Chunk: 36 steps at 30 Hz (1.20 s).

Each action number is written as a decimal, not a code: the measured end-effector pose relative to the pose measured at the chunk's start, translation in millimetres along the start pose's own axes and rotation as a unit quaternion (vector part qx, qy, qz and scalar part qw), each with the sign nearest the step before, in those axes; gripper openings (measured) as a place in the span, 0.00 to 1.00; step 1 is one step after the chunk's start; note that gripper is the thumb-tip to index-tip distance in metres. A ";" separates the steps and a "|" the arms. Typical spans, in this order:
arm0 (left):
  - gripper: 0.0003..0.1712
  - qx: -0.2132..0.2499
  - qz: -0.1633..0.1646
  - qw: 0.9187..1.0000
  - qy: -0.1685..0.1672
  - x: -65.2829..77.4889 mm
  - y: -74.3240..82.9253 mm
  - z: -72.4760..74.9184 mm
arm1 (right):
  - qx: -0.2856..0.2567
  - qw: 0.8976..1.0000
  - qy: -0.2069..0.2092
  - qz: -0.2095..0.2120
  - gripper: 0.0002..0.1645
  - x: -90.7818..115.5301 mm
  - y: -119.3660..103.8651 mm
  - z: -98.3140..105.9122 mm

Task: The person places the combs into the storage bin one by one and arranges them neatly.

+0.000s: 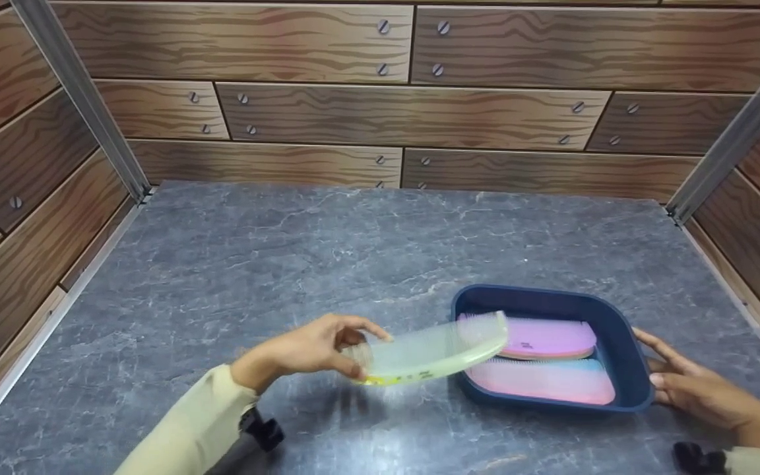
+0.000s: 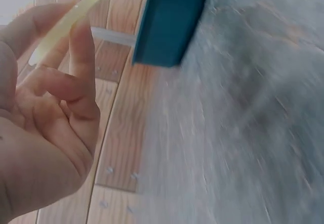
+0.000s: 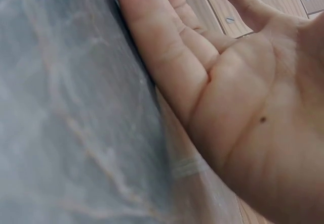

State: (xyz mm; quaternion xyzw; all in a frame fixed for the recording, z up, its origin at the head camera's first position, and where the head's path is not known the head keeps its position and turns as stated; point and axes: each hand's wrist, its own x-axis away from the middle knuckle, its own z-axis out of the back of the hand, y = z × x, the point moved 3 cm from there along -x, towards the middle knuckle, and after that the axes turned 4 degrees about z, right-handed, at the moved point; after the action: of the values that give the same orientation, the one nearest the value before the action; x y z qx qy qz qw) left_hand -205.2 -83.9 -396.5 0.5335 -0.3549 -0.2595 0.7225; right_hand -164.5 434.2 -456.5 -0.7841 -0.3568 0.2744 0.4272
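Note:
My left hand (image 1: 311, 346) pinches a pale green, translucent comb (image 1: 429, 353) by its left end, between thumb and fingers. The comb is lifted above the table, and its far end overlaps the left rim of a dark blue bin (image 1: 551, 402). In the left wrist view the comb (image 2: 73, 21) shows edge-on as a yellowish strip. Inside the bin lie a purple-pink comb (image 1: 545, 336), with an orange edge beneath it, and a pink and light blue comb (image 1: 545, 382). At the bin's right wall, my right hand (image 1: 710, 389) touches it with extended fingers.
The bin stands on a grey marble-patterned table (image 1: 287, 257), right of the middle. Wood-plank-patterned walls (image 1: 327, 112) enclose the back and both sides, with metal posts (image 1: 83, 99) at the corners.

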 end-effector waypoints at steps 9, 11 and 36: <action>0.33 0.031 0.014 0.999 -0.011 -38.1 10.0 -16.0 | -0.008 1.000 0.000 -0.002 0.45 -0.1 0.8 -0.5; 0.33 0.028 0.008 1.000 -0.012 -45.8 12.6 -18.3 | -0.008 1.000 0.003 -0.004 0.45 0.2 1.1 -0.6; 0.31 -0.016 -0.014 0.998 -0.052 -112.1 55.7 -38.3 | -0.031 0.999 0.010 -0.008 0.46 -1.3 0.6 -0.5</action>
State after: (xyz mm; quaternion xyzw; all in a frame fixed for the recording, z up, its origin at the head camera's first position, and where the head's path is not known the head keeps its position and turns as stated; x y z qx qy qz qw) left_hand -244.0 39.5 -376.5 0.5128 -0.3808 -0.3024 0.7075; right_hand -164.8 432.7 -456.7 -0.7969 -0.3669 0.2518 0.4086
